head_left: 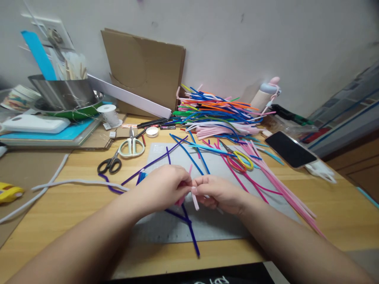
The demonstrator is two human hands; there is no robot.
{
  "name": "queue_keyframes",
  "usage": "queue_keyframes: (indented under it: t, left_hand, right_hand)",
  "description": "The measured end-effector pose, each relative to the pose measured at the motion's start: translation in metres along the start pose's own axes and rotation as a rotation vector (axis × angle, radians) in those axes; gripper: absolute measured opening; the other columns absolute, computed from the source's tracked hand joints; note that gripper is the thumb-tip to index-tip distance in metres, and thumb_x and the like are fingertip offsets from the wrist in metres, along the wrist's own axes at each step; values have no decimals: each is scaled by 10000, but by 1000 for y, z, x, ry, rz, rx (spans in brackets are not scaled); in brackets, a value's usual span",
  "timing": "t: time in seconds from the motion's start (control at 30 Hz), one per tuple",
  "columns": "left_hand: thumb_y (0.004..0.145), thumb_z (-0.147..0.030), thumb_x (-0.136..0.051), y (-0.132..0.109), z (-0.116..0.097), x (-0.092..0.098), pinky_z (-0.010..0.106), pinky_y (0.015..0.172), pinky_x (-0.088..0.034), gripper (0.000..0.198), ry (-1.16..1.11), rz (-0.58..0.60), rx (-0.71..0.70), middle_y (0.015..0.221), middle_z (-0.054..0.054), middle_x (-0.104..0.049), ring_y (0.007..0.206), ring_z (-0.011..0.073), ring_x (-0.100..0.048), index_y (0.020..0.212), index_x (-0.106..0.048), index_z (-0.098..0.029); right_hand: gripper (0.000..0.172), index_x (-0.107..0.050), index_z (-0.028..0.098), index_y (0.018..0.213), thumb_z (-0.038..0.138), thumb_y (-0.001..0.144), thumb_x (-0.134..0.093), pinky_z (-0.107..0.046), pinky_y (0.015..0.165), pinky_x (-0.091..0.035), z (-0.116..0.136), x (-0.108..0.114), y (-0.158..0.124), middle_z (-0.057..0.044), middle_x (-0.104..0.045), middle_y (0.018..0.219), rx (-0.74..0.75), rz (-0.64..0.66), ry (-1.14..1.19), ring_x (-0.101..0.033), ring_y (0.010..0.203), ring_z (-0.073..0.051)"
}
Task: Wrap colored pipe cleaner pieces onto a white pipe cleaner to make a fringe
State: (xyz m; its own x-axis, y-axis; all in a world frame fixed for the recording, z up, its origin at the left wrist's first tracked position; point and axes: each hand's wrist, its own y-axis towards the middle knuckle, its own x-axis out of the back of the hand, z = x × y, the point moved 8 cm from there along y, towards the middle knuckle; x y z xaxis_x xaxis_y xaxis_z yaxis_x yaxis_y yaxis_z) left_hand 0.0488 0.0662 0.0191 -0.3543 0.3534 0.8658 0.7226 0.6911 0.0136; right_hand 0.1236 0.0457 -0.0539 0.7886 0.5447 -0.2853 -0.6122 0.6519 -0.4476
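Note:
Over the grey cutting mat, my left hand and my right hand meet with fingertips pinched together. Between them is a pale pink pipe cleaner, its short end hanging down. A deeper pink bit shows under my left fingers, mostly hidden by them. Dark purple pipe cleaners lie on the mat below and to the left of my hands. Blue pipe cleaners lie just beyond. A blue bundle peeks out behind my left wrist.
Scissors with red and yellow handles lie on the mat's far right; white-handled and black-handled scissors lie to the left. A heap of coloured pipe cleaners sits at the back. A phone is at right, a metal pot at left.

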Motion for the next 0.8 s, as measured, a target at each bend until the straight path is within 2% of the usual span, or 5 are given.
queue_keyframes:
  t: [0.23,0.37,0.57,0.7,0.8]
  left_hand:
    - [786,-264,-470,-1,8,2,237,598,-373,193,-41,-9,89,703,27,-627,634,136,-534,738,-636,-177]
    - [792,-285,-471,-1,10,1,236,602,-368,208,-98,3,108,687,22,-628,632,135,-536,709,-627,-175]
    - [798,-305,-467,-1,14,-1,225,579,-361,212,-242,38,150,669,-2,-620,621,125,-534,740,-619,-169]
    - [800,-330,-469,0,14,0,219,549,-349,230,-281,38,167,645,-10,-606,590,115,-523,744,-620,-167]
    - [797,-296,-473,1,11,4,226,573,-355,214,-181,-16,130,651,3,-614,607,121,-528,706,-620,-168]
  right_hand:
    - [198,-473,149,699,315,743,-571,-182,470,-271,19,6,-2,43,-449,572,223,-155,-319,-372,495,-56]
    - [52,-517,154,714,168,755,-486,-200,528,-306,38,5,-13,22,-477,643,428,-307,-717,-413,585,-85]
    - [136,-524,172,684,169,797,-448,-230,572,-293,56,-14,-35,-3,-507,653,732,-472,-1297,-426,617,-108]
    - [160,-477,171,660,215,811,-448,-230,540,-287,57,-6,-36,8,-470,612,662,-577,-1161,-410,572,-103]
    - [160,-485,166,684,270,805,-466,-215,501,-300,46,2,-23,17,-473,604,475,-473,-814,-415,543,-93]
